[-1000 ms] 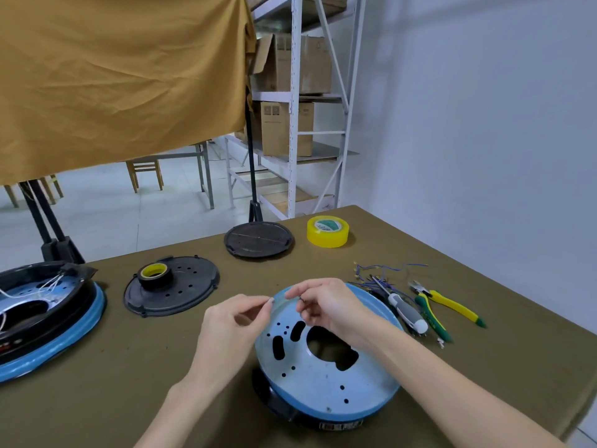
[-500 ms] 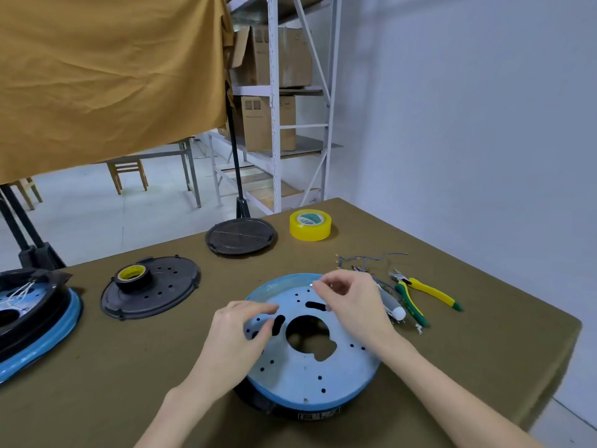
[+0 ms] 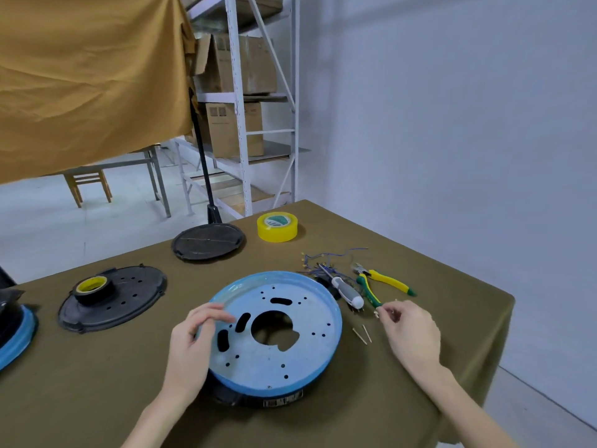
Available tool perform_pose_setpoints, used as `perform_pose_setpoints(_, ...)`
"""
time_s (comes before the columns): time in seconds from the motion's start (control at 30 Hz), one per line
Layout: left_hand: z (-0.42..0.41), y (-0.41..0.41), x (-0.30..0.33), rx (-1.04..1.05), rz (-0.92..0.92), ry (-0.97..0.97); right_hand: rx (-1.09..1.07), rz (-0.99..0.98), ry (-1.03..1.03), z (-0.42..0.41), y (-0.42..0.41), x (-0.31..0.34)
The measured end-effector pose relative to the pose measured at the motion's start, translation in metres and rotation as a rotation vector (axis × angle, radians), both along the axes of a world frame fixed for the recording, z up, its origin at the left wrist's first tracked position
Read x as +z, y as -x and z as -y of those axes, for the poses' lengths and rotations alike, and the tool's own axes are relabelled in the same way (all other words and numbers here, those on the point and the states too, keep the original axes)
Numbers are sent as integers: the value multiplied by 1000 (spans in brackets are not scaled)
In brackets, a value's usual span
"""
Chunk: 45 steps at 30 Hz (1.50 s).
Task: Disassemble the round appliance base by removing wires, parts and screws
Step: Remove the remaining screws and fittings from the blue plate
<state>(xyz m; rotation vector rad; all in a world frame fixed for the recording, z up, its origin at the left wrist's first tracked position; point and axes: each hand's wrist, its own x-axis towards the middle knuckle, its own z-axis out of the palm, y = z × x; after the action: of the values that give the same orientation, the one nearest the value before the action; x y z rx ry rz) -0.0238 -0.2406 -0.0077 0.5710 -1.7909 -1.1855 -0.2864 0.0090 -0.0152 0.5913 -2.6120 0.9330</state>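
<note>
The round appliance base (image 3: 284,350) lies in front of me, a pale blue plate with a large centre hole, slots and small holes, on a black underside. My left hand (image 3: 193,337) rests at its left rim with fingers loosely curled, holding nothing I can see. My right hand (image 3: 410,328) is over the table to the right of the base and pinches a small screw (image 3: 377,313) at its fingertips. Two thin screws (image 3: 363,334) lie on the cloth beside it.
A screwdriver (image 3: 347,291), yellow-green pliers (image 3: 384,281) and a tangle of cut wires (image 3: 326,263) lie right of the base. Yellow tape roll (image 3: 277,226), black round stand base (image 3: 208,241), black cover with small tape roll (image 3: 113,297), second appliance (image 3: 13,328) at left. Table edge runs close on the right.
My right hand has moved from the top of the blue plate out to the right over the table, carrying a small screw. My left hand stayed at the plate's left rim.
</note>
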Motion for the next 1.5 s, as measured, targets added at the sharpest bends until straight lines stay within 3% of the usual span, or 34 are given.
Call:
perform_pose_setpoints(0.1,-1,0,0,7,4,-12,-33,23,-122,4,3,2)
perform_pose_setpoints(0.23,-1,0,-1,13,4,-8,-17,-14,-79,3,-2,0)
perform_pose_setpoints(0.4,0,1,-3,18,-8,3,276,-97,26,-9,-17,-2)
perform_pose_setpoints(0.5,0,2,-2,16,-7,22,375,-6,55,-12,-26,-4)
perform_pose_setpoints(0.63,1,2,-2,20,-10,27,255,-17,121,-12,-25,-5)
perform_pose_setpoints(0.8,1,2,-4,17,-8,31,152,-22,-124,-8,-24,0)
perform_pose_setpoints(0.97,0,2,-3,16,-12,24,158,39,-147,-5,-21,-4)
perform_pose_setpoints(1.13,-1,1,-1,19,10,2,257,117,-53,-3,-19,-6)
perform_pose_setpoints(1.27,-2,1,1,29,28,20,197,95,253,6,-11,11)
perform_pose_setpoints(1.33,-2,1,1,31,27,20,184,70,302,18,-5,28)
perform_pose_setpoints(1.4,-2,1,1,31,17,19,222,80,206,32,0,42)
perform_pose_setpoints(1.5,-2,1,0,34,16,13,257,61,-175,56,5,50)
